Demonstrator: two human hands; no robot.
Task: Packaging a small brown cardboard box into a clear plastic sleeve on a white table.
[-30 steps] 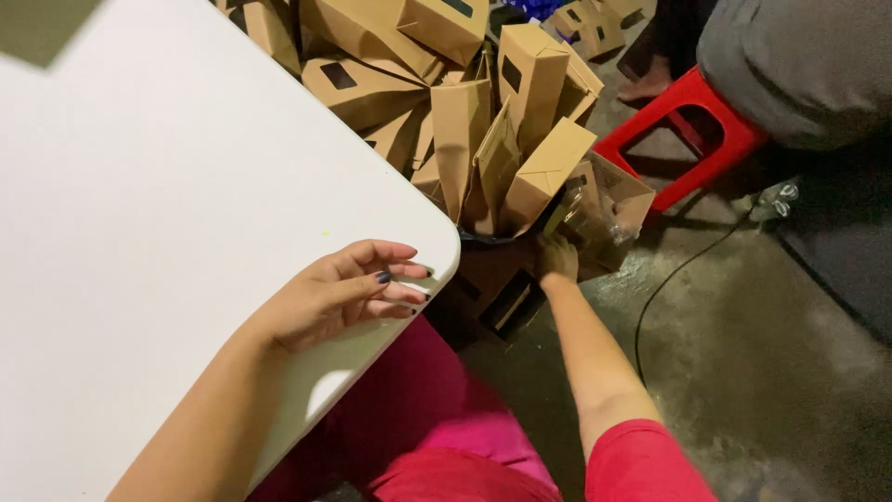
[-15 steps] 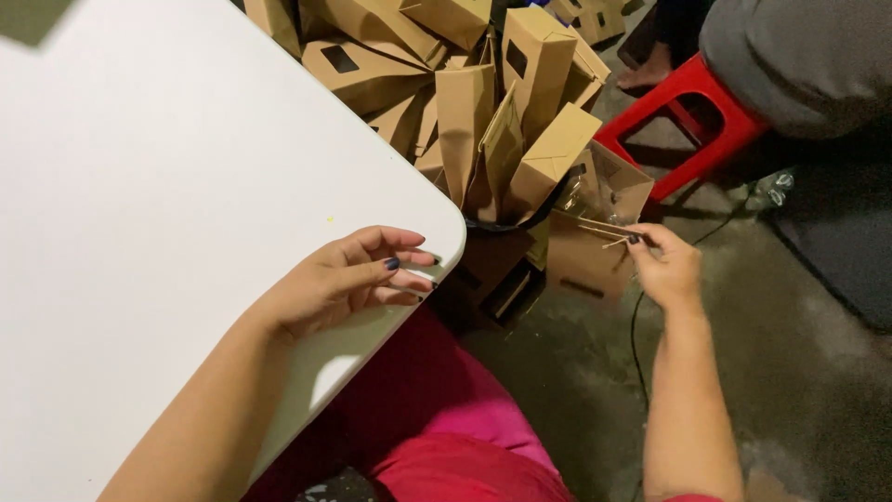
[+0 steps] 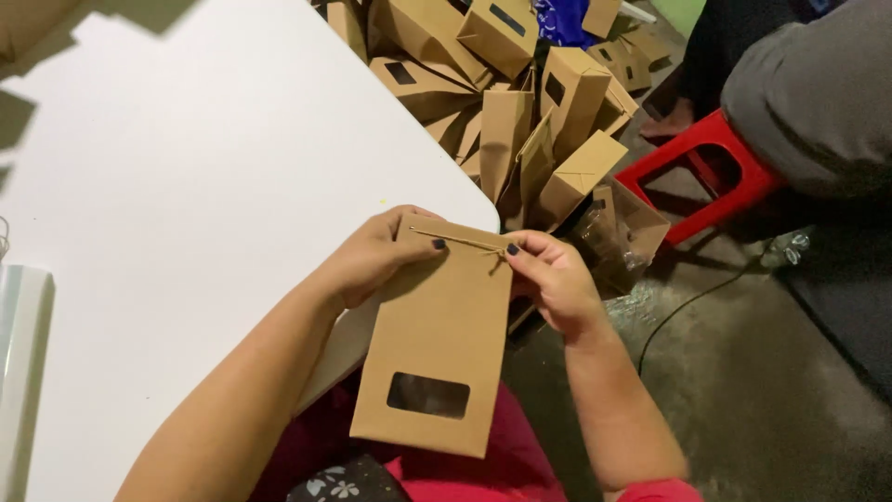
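Head cam, white table (image 3: 186,186), concrete floor (image 3: 743,390), red stool (image 3: 692,181)

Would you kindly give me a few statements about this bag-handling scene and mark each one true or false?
1. Both hands hold one flat brown paper bag. True.
2. The left hand and right hand grip the bag at its bottom edge. False: they hold the top edge, where a thin tie runs across.
3. The bag has a dark rectangular window near its lower end. True.
4. The stool on the floor is blue. False: it is red.
5. A pile of bags lies beyond the white table. True.
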